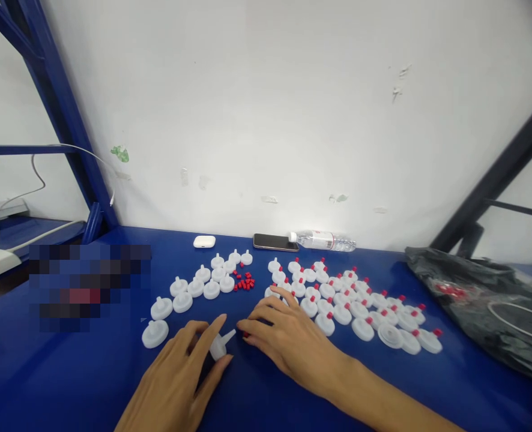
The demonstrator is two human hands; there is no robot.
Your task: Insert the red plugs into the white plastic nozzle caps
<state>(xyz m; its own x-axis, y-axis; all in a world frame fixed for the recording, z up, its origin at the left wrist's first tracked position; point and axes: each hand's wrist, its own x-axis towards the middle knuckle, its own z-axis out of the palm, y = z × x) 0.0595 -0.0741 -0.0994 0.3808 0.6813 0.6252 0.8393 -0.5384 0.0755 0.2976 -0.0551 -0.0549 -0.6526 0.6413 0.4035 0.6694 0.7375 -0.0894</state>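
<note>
My left hand (pixel 182 366) is closed round a white plastic nozzle cap (pixel 220 347), its thin spout tilted up to the right. Just right of that spout, my right hand (pixel 288 330) has thumb and forefinger pinched on a small red tip cap (pixel 245 334), mostly hidden by the fingers. Beyond my hands lies a small pile of loose red tip caps (pixel 244 282). Several white nozzle caps with bare spouts (pixel 196 288) spread out on the left. To the right, many more nozzle caps (pixel 362 329) sit in rows, most with red tips on their spouts.
Along the wall lie a white earbud case (pixel 204 242), a phone (pixel 275 242) and a clear water bottle (pixel 322 240) on its side. A dark plastic bag (pixel 473 318) with red pieces covers the right of the blue table (pixel 90 372). Blue metal posts (pixel 63 108) rise at the left.
</note>
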